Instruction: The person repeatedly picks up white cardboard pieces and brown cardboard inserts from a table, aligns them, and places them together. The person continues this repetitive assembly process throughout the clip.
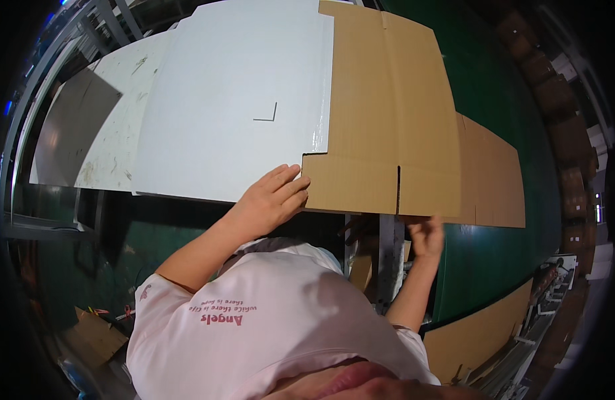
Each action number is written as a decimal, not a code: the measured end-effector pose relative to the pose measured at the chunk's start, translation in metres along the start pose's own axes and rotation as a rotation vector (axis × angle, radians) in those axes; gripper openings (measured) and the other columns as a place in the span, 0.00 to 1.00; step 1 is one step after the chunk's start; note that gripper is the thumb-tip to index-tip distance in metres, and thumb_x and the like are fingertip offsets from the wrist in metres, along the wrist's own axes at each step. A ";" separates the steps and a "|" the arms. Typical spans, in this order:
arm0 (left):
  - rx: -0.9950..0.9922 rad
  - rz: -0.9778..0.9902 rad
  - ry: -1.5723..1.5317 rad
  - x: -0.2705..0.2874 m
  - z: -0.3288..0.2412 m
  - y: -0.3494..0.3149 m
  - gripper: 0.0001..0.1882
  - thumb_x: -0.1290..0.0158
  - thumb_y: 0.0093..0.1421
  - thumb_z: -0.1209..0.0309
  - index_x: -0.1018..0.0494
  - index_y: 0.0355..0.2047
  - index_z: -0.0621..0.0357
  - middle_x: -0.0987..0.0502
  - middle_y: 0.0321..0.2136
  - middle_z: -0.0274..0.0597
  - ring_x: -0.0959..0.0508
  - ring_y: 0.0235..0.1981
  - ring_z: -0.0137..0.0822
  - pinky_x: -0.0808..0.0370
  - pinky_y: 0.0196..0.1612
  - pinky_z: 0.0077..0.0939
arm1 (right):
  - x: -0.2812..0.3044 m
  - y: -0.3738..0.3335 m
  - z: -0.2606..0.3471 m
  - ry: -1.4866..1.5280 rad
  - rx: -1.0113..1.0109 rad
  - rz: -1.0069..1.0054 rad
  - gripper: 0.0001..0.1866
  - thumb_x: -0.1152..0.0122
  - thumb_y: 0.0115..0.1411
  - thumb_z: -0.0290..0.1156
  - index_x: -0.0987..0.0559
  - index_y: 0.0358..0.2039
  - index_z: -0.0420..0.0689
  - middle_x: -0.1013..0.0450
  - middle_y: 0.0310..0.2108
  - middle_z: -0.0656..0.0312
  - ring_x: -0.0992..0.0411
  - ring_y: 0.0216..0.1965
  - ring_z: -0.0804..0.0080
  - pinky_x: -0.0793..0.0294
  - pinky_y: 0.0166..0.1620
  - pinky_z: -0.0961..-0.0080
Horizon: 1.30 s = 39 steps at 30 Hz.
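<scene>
Brown cardboard (387,107) adjoins a white sheet (214,100) lying over the counter (114,137). The left hand (271,200) rests, unclenched, fingers across their near junction. The right hand (427,238), fingers bent, is at the cardboard's near edge; grasp cannot be determined.

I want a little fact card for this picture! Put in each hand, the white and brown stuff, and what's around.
Left hand: fingers stretched out, at the near side where white meets brown
Right hand: fingers bent, at the brown part's near edge; grip unclear
White panel: flat, with a dark L-shaped mark
Brown cardboard: right of the white, with a dark slot at its near edge
Around: another brown sheet farther right, green floor
</scene>
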<state>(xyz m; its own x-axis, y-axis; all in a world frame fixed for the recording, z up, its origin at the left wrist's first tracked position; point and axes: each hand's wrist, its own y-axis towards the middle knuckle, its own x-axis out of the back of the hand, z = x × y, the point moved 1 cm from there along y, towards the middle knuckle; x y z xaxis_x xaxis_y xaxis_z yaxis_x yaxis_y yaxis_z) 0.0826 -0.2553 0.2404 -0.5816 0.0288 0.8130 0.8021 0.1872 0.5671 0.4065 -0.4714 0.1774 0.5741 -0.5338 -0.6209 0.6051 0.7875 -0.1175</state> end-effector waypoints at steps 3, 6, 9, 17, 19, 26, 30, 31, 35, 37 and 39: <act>0.005 0.002 -0.033 0.002 0.001 0.002 0.17 0.38 0.46 0.72 0.28 0.37 0.58 0.26 0.46 0.40 0.28 0.52 0.44 0.29 0.56 0.40 | -0.017 0.033 0.045 0.038 0.257 -0.402 0.21 0.46 0.63 0.29 0.32 0.55 0.35 0.30 0.51 0.52 0.28 0.49 0.59 0.25 0.50 0.60; 0.043 0.006 -0.065 0.005 0.000 0.006 0.20 0.36 0.43 0.71 0.28 0.38 0.57 0.26 0.47 0.39 0.28 0.53 0.44 0.28 0.56 0.41 | -0.044 0.040 0.065 -0.255 0.511 -0.376 0.17 0.45 0.59 0.23 0.27 0.49 0.33 0.27 0.45 0.52 0.25 0.43 0.62 0.23 0.46 0.66; 0.067 -0.029 -0.054 -0.003 0.006 -0.003 0.22 0.35 0.41 0.71 0.27 0.38 0.57 0.25 0.47 0.39 0.28 0.53 0.44 0.28 0.56 0.42 | -0.147 0.007 0.052 -0.723 0.841 0.025 0.17 0.47 0.53 0.18 0.26 0.45 0.32 0.26 0.41 0.52 0.24 0.39 0.65 0.22 0.44 0.70; 0.055 -0.157 -0.114 -0.021 0.012 -0.007 0.19 0.36 0.40 0.74 0.27 0.34 0.62 0.25 0.43 0.46 0.25 0.49 0.45 0.27 0.54 0.42 | -0.213 0.008 -0.080 -1.727 1.043 0.707 0.27 0.47 0.40 0.14 0.28 0.46 0.28 0.31 0.50 0.37 0.33 0.53 0.40 0.35 0.59 0.53; 0.051 -0.164 -0.124 -0.020 0.011 -0.009 0.18 0.37 0.40 0.75 0.28 0.34 0.65 0.25 0.41 0.49 0.24 0.47 0.47 0.26 0.54 0.42 | -0.215 0.007 -0.086 -1.748 1.044 0.690 0.25 0.46 0.42 0.15 0.28 0.46 0.26 0.31 0.49 0.36 0.32 0.52 0.39 0.35 0.59 0.52; 0.173 -0.033 -0.290 0.006 0.019 0.000 0.16 0.36 0.40 0.75 0.27 0.31 0.63 0.24 0.42 0.49 0.23 0.46 0.48 0.25 0.51 0.40 | -0.226 0.014 -0.074 -1.647 1.004 0.781 0.27 0.44 0.42 0.15 0.30 0.47 0.26 0.35 0.52 0.36 0.36 0.56 0.40 0.40 0.61 0.51; 0.371 0.301 -0.675 0.046 0.081 0.023 0.11 0.37 0.42 0.75 0.24 0.28 0.62 0.21 0.33 0.45 0.20 0.37 0.40 0.24 0.42 0.33 | -0.247 0.026 -0.079 -1.611 0.939 0.888 0.31 0.42 0.39 0.15 0.32 0.49 0.27 0.38 0.55 0.37 0.42 0.60 0.41 0.46 0.65 0.51; 0.385 0.370 -0.755 0.051 0.111 0.036 0.09 0.38 0.44 0.75 0.22 0.28 0.62 0.20 0.28 0.44 0.20 0.33 0.37 0.24 0.38 0.30 | -0.250 0.029 -0.080 -1.609 0.934 0.930 0.31 0.42 0.39 0.15 0.32 0.49 0.28 0.38 0.55 0.39 0.43 0.61 0.42 0.46 0.65 0.51; 0.588 -0.036 -0.010 0.014 0.253 0.085 0.26 0.47 0.56 0.55 0.28 0.50 0.59 0.20 0.36 0.51 0.21 0.38 0.48 0.26 0.44 0.32 | -0.266 0.043 -0.088 -1.406 0.766 1.243 0.34 0.36 0.37 0.20 0.33 0.49 0.29 0.37 0.53 0.42 0.47 0.64 0.44 0.48 0.67 0.51; 0.698 -0.062 0.192 -0.014 0.294 0.092 0.27 0.53 0.62 0.53 0.31 0.56 0.55 0.27 0.54 0.48 0.28 0.55 0.45 0.32 0.54 0.35 | -0.271 0.049 -0.093 -1.280 0.798 1.274 0.28 0.32 0.34 0.24 0.31 0.39 0.33 0.35 0.45 0.47 0.40 0.55 0.46 0.47 0.66 0.51; 0.599 -0.108 0.635 -0.058 0.319 0.082 0.28 0.55 0.63 0.50 0.31 0.56 0.55 0.29 0.56 0.46 0.30 0.57 0.46 0.34 0.57 0.38 | -0.268 0.059 -0.096 -1.213 0.737 1.334 0.22 0.33 0.33 0.24 0.30 0.32 0.36 0.35 0.39 0.50 0.37 0.49 0.47 0.44 0.65 0.52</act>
<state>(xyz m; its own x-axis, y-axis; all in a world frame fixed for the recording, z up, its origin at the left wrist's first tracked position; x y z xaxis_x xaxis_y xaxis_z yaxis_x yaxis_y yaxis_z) 0.1383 0.0717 0.1976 -0.3222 -0.5369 0.7797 0.4368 0.6464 0.6256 0.2357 -0.2521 0.2622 0.6060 0.0517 0.7938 -0.5802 0.7113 0.3967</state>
